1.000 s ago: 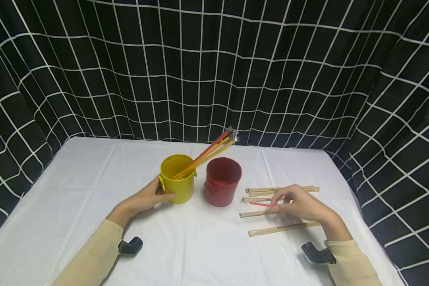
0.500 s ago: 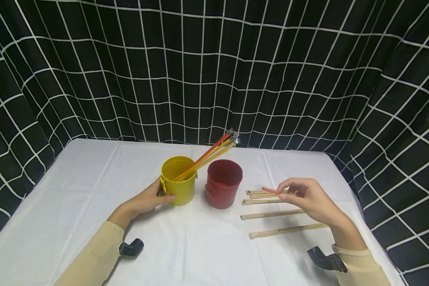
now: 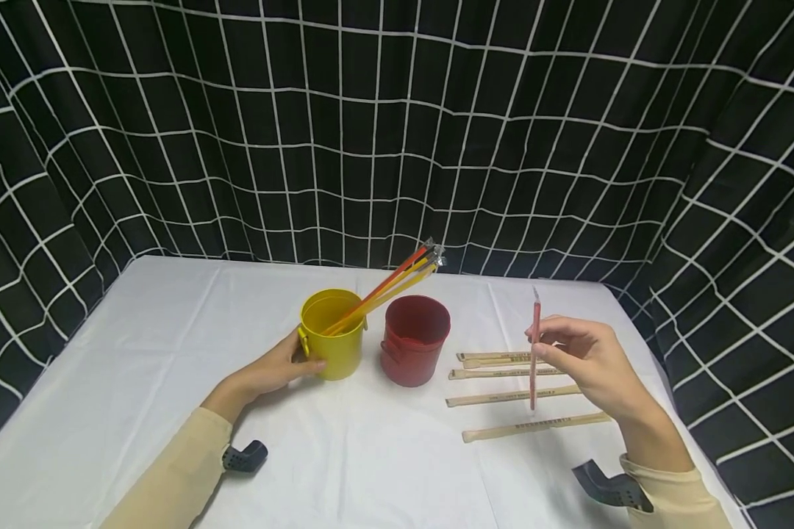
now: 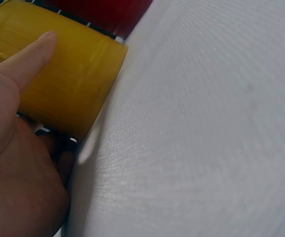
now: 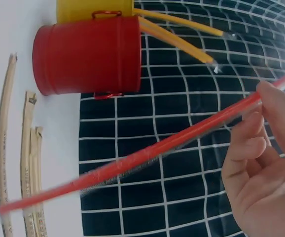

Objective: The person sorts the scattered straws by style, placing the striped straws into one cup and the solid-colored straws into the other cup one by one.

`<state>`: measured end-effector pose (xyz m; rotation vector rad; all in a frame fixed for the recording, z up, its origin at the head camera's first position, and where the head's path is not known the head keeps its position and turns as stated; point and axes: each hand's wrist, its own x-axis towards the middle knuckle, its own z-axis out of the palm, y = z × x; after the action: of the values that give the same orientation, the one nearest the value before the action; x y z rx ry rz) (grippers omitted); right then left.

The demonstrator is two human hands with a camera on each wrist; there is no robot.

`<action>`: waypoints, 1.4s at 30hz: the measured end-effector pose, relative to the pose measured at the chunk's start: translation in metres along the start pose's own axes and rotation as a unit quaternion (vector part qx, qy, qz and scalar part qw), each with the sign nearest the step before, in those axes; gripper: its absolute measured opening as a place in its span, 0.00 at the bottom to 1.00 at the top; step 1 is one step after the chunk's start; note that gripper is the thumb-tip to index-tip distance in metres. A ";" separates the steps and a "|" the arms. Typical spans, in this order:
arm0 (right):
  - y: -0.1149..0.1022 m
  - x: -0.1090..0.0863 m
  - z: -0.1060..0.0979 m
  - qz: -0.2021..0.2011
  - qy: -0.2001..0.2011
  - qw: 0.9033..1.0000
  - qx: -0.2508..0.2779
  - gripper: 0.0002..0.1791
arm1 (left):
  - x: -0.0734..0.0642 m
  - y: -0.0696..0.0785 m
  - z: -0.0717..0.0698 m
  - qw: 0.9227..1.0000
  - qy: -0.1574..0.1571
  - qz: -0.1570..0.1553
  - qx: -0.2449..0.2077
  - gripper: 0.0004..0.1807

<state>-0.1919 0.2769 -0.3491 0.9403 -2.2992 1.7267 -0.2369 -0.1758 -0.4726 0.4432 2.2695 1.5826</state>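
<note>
My left hand (image 3: 271,367) grips the side of a yellow bucket (image 3: 334,356), its thumb along the wall in the left wrist view. Several orange and yellow wrapped straws (image 3: 390,288) lean out of that bucket to the right. My right hand (image 3: 589,360) pinches a red straw (image 3: 534,367) in clear wrapping between thumb and fingertips. The straw stands nearly upright in the head view, above several paper-wrapped straws (image 3: 512,399). Close by on the right of the yellow bucket stands a red bucket (image 3: 410,360); no straws stick out of it.
The paper-wrapped straws lie roughly parallel on the white tablecloth (image 3: 384,463), to the right of the red bucket. A black curtain with a white grid (image 3: 397,132) hangs behind the table and along its sides.
My right hand has lifted the red straw off the paper-wrapped ones and turned it from lying flat to nearly upright. The left hand stays on the yellow bucket.
</note>
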 end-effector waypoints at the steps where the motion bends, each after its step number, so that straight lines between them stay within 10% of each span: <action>1: -0.001 0.001 0.000 0.002 0.008 1.000 -0.003 0.14 | 0.000 -0.001 0.000 1.000 -0.001 0.001 -0.001 0.53; 24: -0.036 0.050 0.046 -0.036 0.038 0.991 0.120 0.16 | -0.005 -0.004 0.000 1.000 0.004 0.000 -0.003 0.51; 42: -0.037 0.059 0.071 -0.065 0.118 0.957 0.256 0.10 | -0.002 -0.003 -0.002 1.000 -0.002 0.000 0.002 0.51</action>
<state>-0.2007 0.1836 -0.3164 0.8675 -1.6332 2.2784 -0.2362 -0.1789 -0.4744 0.4484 2.2690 1.5764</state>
